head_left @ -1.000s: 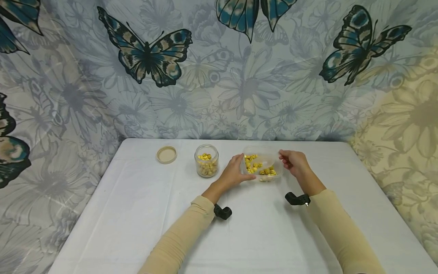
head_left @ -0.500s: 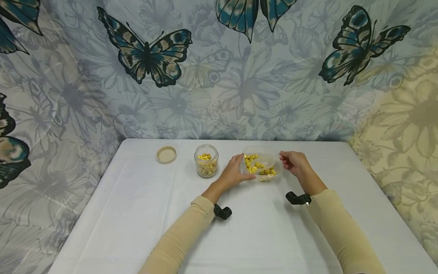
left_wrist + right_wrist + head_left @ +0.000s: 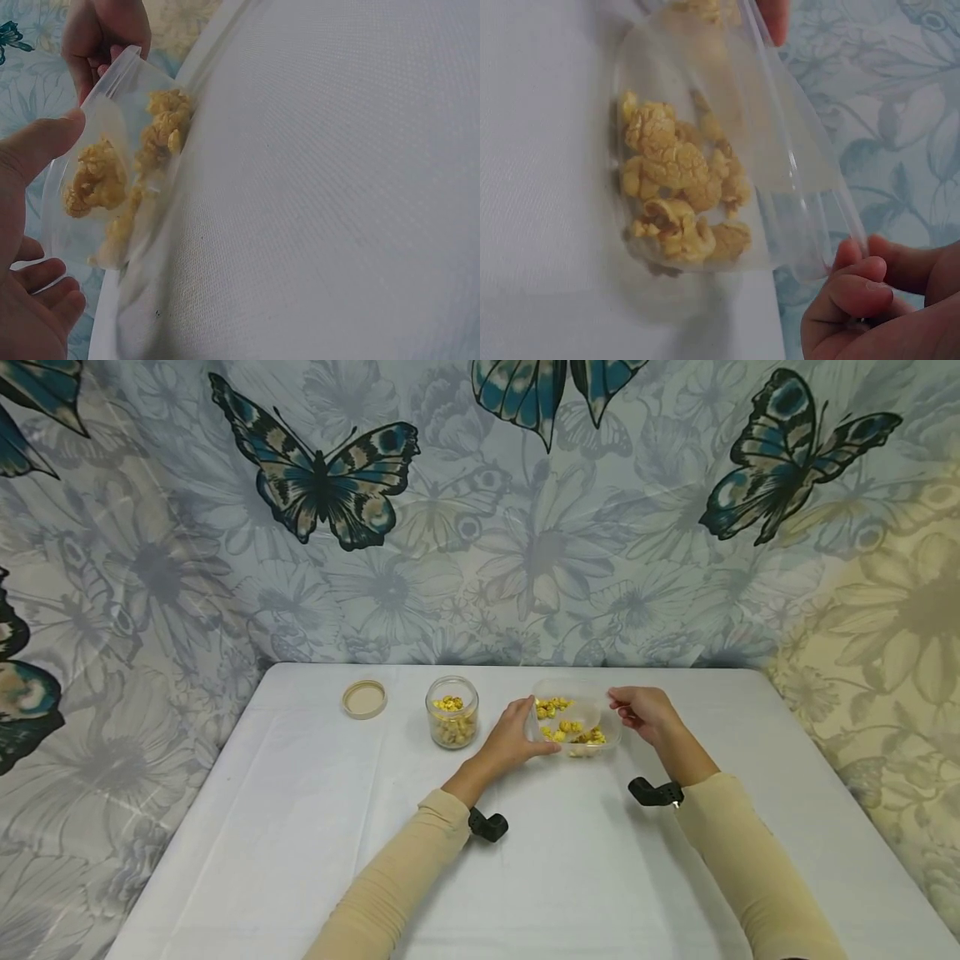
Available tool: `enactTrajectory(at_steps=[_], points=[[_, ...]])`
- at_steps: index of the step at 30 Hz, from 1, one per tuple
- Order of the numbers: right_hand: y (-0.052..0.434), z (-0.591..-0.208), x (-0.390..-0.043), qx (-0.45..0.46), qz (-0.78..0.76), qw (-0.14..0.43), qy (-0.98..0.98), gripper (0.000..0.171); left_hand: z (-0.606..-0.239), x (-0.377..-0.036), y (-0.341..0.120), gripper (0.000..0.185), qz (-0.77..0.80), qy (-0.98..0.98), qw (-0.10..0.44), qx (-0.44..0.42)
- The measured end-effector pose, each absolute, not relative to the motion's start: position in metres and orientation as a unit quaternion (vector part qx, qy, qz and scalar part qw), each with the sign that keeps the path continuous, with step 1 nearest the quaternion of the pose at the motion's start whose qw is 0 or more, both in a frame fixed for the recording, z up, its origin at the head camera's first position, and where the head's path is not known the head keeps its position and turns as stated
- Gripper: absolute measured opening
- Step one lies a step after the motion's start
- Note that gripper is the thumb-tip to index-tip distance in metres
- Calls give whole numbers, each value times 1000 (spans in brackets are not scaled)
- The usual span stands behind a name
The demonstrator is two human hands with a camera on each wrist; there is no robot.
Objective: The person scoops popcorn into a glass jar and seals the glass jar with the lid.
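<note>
left hand (image 3: 517, 735) + right hand (image 3: 645, 714): each grip pinches clear bag (image 3: 573, 722) of popcorn (image 3: 570, 731), low over bench (image 3: 570, 860) beside jar (image 3: 452, 711) | risk: bag tilting, popcorn spilling out

A clear plastic bag (image 3: 780, 165) fills the middle of the frame above a white tablecloth (image 3: 540, 225). A clump of yellow popcorn (image 3: 679, 187) sits in its lower part, near the cloth. The right hand (image 3: 889, 307), at the bottom right corner, pinches the bag's edge between curled fingertips (image 3: 859, 289). Another fingertip (image 3: 774, 16) touches the bag at the top edge
</note>
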State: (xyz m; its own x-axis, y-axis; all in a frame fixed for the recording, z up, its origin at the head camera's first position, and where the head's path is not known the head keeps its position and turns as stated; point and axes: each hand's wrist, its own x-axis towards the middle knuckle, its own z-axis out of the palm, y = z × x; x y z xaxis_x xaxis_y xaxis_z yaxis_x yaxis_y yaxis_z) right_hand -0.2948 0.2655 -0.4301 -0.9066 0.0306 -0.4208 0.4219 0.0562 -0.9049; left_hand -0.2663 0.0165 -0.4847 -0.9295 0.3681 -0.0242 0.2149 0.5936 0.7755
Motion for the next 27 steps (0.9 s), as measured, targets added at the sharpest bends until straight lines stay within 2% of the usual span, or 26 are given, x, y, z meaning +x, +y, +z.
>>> enactTrajectory(at_steps=[10,19,27], points=[[268,-430,-298,222,-741,163,613,32,-485,-267,16,99,422,886,96,165],[274,-436,-300,252,-761,181,569,33,-485,-267,16,100,425,885,98,162],[276,-438,-299,261,-768,172,559,33,-484,-267,16,99,423,887,95,161]])
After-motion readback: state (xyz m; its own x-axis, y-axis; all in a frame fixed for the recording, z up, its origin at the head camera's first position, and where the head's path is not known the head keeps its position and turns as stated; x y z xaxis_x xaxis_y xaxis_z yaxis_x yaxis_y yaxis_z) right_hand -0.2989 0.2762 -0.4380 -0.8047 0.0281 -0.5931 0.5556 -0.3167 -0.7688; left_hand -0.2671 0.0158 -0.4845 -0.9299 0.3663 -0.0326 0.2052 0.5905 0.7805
